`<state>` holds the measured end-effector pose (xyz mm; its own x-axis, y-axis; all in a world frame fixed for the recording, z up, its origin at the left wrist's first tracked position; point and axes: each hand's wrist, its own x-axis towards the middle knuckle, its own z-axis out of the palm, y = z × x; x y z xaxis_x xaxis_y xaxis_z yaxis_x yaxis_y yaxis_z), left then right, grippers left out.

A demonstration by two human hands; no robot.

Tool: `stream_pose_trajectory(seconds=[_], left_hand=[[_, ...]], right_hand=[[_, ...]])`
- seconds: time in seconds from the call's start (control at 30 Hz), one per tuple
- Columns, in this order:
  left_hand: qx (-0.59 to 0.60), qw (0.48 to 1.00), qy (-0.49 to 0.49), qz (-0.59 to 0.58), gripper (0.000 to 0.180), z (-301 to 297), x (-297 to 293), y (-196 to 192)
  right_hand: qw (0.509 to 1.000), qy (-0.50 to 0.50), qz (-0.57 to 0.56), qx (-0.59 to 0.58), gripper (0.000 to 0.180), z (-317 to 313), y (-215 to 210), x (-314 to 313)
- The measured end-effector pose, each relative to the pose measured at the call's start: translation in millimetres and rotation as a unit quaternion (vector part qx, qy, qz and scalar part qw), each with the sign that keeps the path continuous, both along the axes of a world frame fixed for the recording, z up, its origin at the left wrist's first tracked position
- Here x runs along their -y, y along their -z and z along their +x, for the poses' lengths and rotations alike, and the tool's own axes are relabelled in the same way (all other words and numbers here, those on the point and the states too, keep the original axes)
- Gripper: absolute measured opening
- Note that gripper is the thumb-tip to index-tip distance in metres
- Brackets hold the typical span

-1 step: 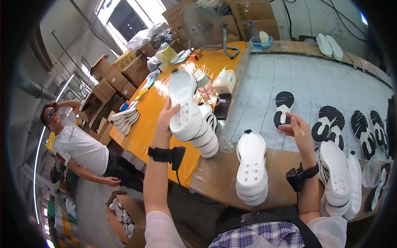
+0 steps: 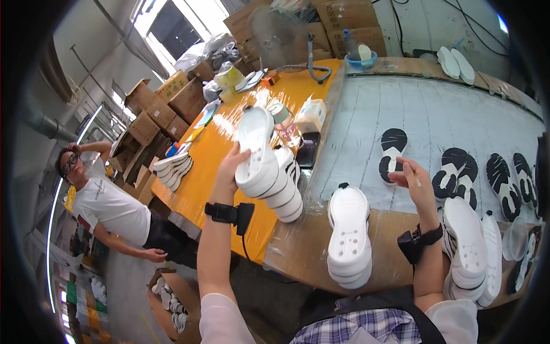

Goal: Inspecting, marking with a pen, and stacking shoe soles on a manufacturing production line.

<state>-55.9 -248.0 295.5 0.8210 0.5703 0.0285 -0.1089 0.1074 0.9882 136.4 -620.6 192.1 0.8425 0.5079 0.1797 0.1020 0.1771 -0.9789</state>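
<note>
My left hand (image 2: 230, 167) grips the side of a white shoe sole (image 2: 256, 127), thumb over its upper face. That sole lies on top of a leaning stack of white soles (image 2: 286, 200) at the edge of the orange table. My right hand (image 2: 416, 182) hovers over the grey work surface with fingers partly stretched and apart, nothing visible in them. Just beyond its fingertips lies a black-and-white outsole (image 2: 393, 150). Between my arms stands another stack of white soles (image 2: 349, 229), and more white soles (image 2: 467, 246) are piled beside my right forearm.
Several black-and-white outsoles (image 2: 452, 172) lie at the right. A bottle (image 2: 285, 123), a tissue pack (image 2: 311, 114) and a phone (image 2: 308, 148) sit past the left stack. A fan (image 2: 278, 37) stands behind. At left are a person (image 2: 114, 206) and a box of soles (image 2: 157, 286).
The white sole in my left hand has come down slightly on the stack, its far tip now lower in view. My right hand has hardly moved.
</note>
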Motion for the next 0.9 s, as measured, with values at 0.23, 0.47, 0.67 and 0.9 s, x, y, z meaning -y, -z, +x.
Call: stream_pose_trajectory(seconds=[0.23, 0.47, 0.67, 0.9], left_hand=[[-0.275, 0.924, 0.135, 0.228, 0.034, 8.8, -54.4, 44.5], [-0.194, 0.951, -0.160, 0.178, 0.034, -11.0, -18.7, 12.1], [0.077, 0.958, -0.068, 0.267, 0.034, -21.0, 86.1, -6.3], [0.132, 0.981, 0.024, 0.140, 0.045, 22.3, 172.7, -21.5]], right_hand=[[0.915, 0.138, -0.323, 0.198, 0.048, 93.7, 91.4, -68.8], [0.740, 0.174, -0.559, 0.332, 0.088, 84.4, 140.6, -91.2], [0.981, 0.176, 0.019, -0.084, 0.061, 56.2, 66.9, -22.3], [0.962, -0.075, 0.236, -0.115, 0.060, -59.4, -16.3, 36.4]])
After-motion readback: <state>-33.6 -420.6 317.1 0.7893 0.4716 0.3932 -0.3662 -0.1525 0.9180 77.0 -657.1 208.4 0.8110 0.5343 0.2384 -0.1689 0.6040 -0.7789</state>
